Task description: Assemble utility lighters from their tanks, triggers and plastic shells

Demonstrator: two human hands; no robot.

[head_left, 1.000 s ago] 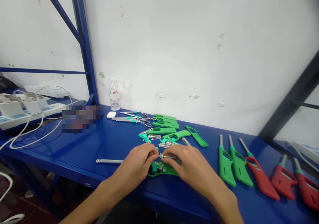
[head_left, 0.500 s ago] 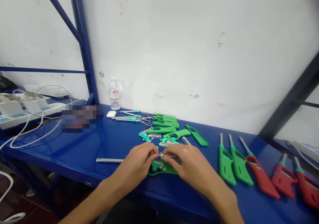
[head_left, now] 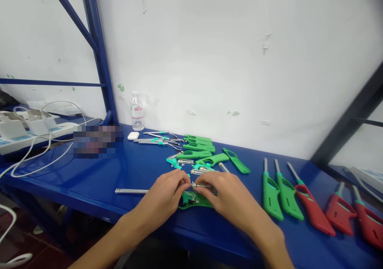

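Note:
In the head view, my right hand (head_left: 227, 189) grips a small clear gas tank (head_left: 205, 186) with a metal valve end pointing left. My left hand (head_left: 172, 187) is closed in a pinch at that valve end; whatever lies between its fingertips is too small to make out. Beneath both hands, an open green lighter shell half (head_left: 202, 202) rests on the table with white wires and a teal part in it. A metal lighter tube (head_left: 131, 191) sticks out to the left, partly behind my left hand.
Behind my hands lie green shell halves (head_left: 199, 146), loose gas tanks (head_left: 186, 161), teal parts (head_left: 173, 162) and wired metal tubes (head_left: 154, 141). Assembled green lighters (head_left: 271, 197) and red lighters (head_left: 317, 213) line the right. A water bottle (head_left: 137, 111) and white case (head_left: 133, 136) stand near the wall.
My fingertips have come slightly apart, the left ones drawing back a little from the valve end. My right hand still holds the gas tank over the shell.

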